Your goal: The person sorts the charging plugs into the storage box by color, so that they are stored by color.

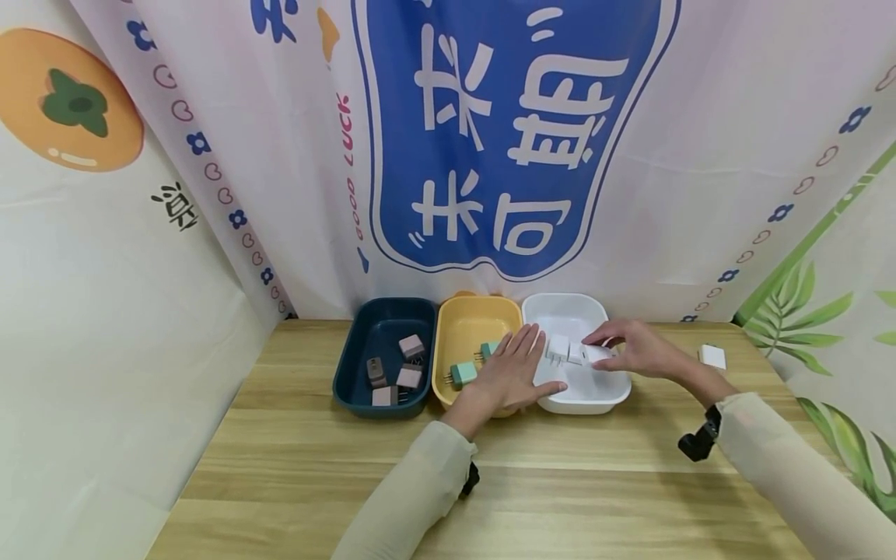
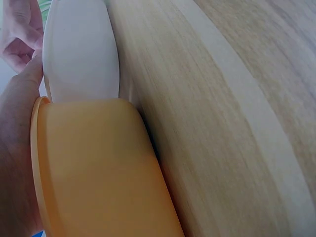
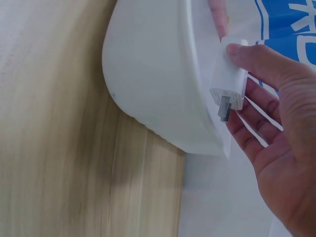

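My right hand (image 1: 633, 350) pinches a white charger plug (image 3: 230, 74) between thumb and fingers, over the white bin (image 1: 581, 403). Its metal prongs show in the right wrist view. More white charger plugs (image 1: 558, 348) are in that bin, just left of the held one. With fingers straight, my left hand (image 1: 509, 375) lies across the neighbouring rims of the yellow bin (image 1: 476, 306) and the white bin. Green charger plugs (image 1: 463, 374) sit in the yellow bin, partly hidden by this hand.
A dark blue bin (image 1: 343, 385) at the left holds several pinkish and brown charger plugs (image 1: 409, 377). Another white charger plug (image 1: 712, 357) lies on the wooden table (image 1: 560, 498) to the right. A printed curtain (image 1: 308, 194) hangs behind the bins.
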`<action>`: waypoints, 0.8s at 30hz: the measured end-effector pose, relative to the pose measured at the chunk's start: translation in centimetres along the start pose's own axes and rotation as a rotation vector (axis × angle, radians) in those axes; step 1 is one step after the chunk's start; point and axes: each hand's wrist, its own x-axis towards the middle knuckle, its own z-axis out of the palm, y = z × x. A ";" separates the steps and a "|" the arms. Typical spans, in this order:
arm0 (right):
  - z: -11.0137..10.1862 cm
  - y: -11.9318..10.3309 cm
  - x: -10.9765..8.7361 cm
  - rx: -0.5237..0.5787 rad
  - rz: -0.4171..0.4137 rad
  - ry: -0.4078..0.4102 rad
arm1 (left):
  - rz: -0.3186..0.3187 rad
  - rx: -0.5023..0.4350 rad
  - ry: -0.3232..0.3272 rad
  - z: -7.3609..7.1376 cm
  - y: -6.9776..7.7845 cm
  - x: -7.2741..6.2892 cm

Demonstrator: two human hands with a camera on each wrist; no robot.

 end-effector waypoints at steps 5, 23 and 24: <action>0.6 0.1 0.2 -0.006 0.004 -0.026 | -0.001 -0.004 0.000 0.0 0.0 0.0; 1.8 0.6 0.6 -0.064 -0.030 -0.048 | 0.000 0.033 0.005 0.4 -0.2 0.4; 1.9 0.6 0.6 -0.072 -0.031 -0.053 | 0.000 0.034 0.007 0.4 -0.2 0.4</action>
